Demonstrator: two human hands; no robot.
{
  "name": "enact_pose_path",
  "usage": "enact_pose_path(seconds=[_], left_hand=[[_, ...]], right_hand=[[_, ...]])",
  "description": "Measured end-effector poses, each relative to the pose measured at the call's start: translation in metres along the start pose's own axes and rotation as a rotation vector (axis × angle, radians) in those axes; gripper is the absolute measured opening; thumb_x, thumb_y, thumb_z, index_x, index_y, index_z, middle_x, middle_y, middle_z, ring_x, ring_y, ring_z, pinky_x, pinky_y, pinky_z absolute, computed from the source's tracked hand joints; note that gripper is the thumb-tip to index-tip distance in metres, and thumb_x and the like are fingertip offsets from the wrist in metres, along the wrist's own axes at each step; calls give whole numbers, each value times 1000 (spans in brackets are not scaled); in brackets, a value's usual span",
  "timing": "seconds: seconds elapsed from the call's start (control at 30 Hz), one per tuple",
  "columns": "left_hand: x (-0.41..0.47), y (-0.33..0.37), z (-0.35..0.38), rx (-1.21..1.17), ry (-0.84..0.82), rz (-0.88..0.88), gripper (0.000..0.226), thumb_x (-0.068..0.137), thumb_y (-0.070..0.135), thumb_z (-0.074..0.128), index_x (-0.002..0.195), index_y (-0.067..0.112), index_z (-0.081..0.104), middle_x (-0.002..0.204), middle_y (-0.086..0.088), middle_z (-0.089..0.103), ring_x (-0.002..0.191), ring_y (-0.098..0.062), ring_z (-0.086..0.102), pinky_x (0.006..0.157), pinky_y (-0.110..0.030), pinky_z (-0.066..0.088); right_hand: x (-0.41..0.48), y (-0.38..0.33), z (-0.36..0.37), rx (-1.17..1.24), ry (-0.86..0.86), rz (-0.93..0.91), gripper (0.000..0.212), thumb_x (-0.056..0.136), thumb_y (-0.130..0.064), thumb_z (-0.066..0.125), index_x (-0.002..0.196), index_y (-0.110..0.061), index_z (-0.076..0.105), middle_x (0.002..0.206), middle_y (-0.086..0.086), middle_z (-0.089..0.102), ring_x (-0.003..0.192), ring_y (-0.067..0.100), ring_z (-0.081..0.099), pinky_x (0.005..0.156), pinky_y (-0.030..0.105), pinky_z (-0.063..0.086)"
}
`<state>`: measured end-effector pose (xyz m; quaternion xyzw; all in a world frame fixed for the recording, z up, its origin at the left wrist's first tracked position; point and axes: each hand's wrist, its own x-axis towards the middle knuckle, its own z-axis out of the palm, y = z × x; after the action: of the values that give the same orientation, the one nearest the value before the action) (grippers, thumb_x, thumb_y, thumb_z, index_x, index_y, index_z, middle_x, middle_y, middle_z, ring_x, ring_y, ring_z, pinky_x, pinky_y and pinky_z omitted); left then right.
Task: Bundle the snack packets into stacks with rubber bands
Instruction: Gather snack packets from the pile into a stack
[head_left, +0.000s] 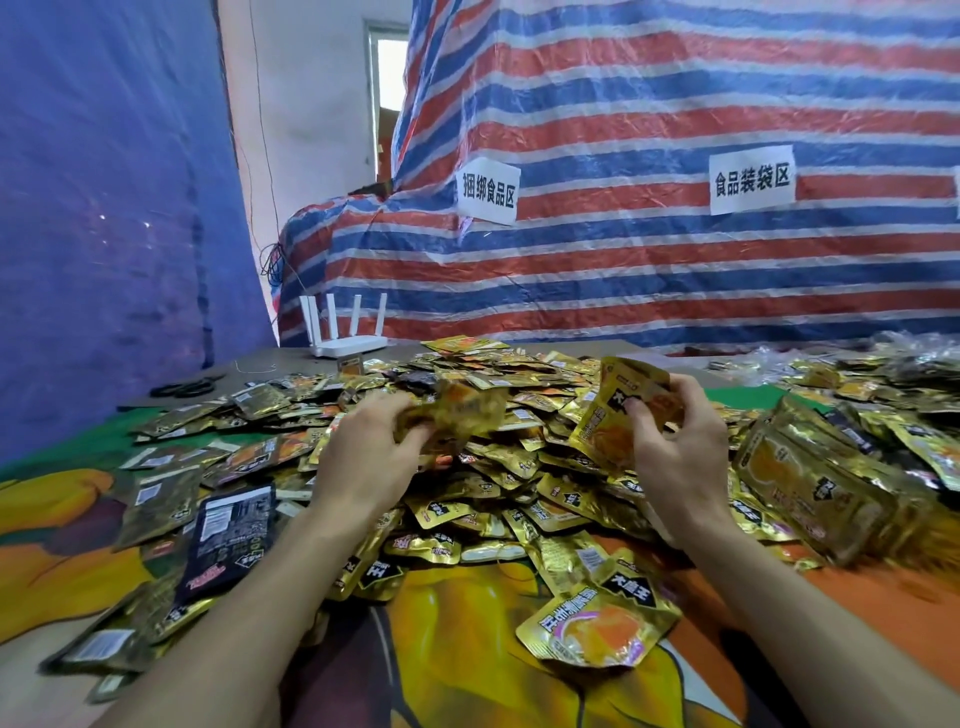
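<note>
A big heap of gold snack packets (498, 457) covers the middle of the table. My left hand (363, 447) grips one gold packet (457, 410), blurred, just above the heap. My right hand (675, 441) holds a small upright stack of gold packets (618, 410) above the heap's right side, thumb across the front. A bundled stack of packets (810, 483) lies on its side to the right of my right hand. No rubber band is visible in either hand.
The table has a colourful printed cloth (467, 649). A dark packet (228, 540) lies at the left. Black scissors (182, 387) and a white router (348, 338) sit at the back left. A striped tarp (675, 234) rises behind; more packets (883, 374) pile at far right.
</note>
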<state>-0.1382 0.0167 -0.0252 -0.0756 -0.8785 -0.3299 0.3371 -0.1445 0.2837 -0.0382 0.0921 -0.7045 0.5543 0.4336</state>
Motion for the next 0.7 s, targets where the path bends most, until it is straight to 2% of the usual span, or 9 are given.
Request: enact_pose_path(seconds=[0.1, 0.2, 0.23, 0.3, 0.37, 0.43, 0.5, 0.57, 0.7], left_hand=[[-1, 9, 0, -274, 73, -38, 8, 97, 25, 63, 95, 19, 58, 90, -1, 65, 77, -20, 65, 66, -43, 58], [1, 14, 0, -456, 133, -137, 10, 96, 21, 64, 102, 17, 57, 94, -3, 67, 77, -18, 66, 56, -30, 55], [2, 15, 0, -557, 130, -199, 12, 96, 18, 64, 106, 17, 58, 97, -3, 68, 80, -18, 68, 56, -28, 55], [2, 19, -1, -863, 86, -340, 18, 96, 9, 62, 112, 17, 60, 100, -4, 72, 82, -20, 72, 58, -33, 60], [0, 23, -2, -1160, 16, -449, 25, 96, 3, 58, 115, 20, 63, 96, -4, 77, 81, -20, 75, 58, -38, 59], [0, 24, 0, -1297, -44, -511, 32, 97, 4, 55, 123, 20, 63, 109, -8, 75, 93, -24, 72, 73, -43, 56], [-1, 24, 3, -1333, -80, -523, 33, 98, 7, 53, 124, 23, 64, 119, -9, 72, 99, -25, 67, 85, -47, 51], [-1, 24, 5, -1332, -109, -498, 32, 97, 7, 53, 119, 27, 66, 117, -8, 72, 94, -22, 70, 74, -42, 53], [-5, 26, 11, -1304, -189, -417, 38, 93, 2, 57, 121, 26, 65, 111, -7, 75, 88, -22, 74, 63, -36, 56]], right_hand=[[-1, 0, 1, 45, 20, -22, 13, 98, -15, 62, 103, -27, 61, 90, -11, 66, 85, 17, 66, 77, 54, 59], [-1, -3, 2, 143, 36, -18, 23, 100, -16, 60, 97, -39, 60, 90, -13, 67, 83, 19, 67, 70, 50, 62], [-1, -5, 2, 198, 41, 4, 22, 101, -17, 60, 98, -38, 61, 90, -12, 68, 84, 19, 69, 67, 46, 63], [-1, -8, 3, 318, 51, 107, 15, 101, -17, 61, 107, -30, 61, 89, -8, 71, 83, 14, 73, 63, 38, 64], [-2, -12, 6, 409, -1, 300, 20, 99, -18, 62, 117, -24, 58, 92, 2, 73, 78, 17, 75, 65, 43, 64], [-4, -19, 8, 549, -163, 551, 24, 97, -19, 62, 120, -13, 58, 89, 7, 72, 78, 22, 74, 68, 48, 62], [-8, -27, 12, 729, -390, 718, 25, 92, -19, 61, 113, -4, 62, 88, 9, 68, 76, 19, 70, 65, 39, 60], [-14, -30, 16, 796, -584, 770, 28, 87, -19, 62, 110, -4, 63, 98, 13, 65, 80, 20, 65, 67, 33, 57], [-23, -31, 20, 838, -835, 744, 31, 90, -18, 66, 120, -10, 66, 130, 22, 63, 109, 30, 63, 77, 36, 58]])
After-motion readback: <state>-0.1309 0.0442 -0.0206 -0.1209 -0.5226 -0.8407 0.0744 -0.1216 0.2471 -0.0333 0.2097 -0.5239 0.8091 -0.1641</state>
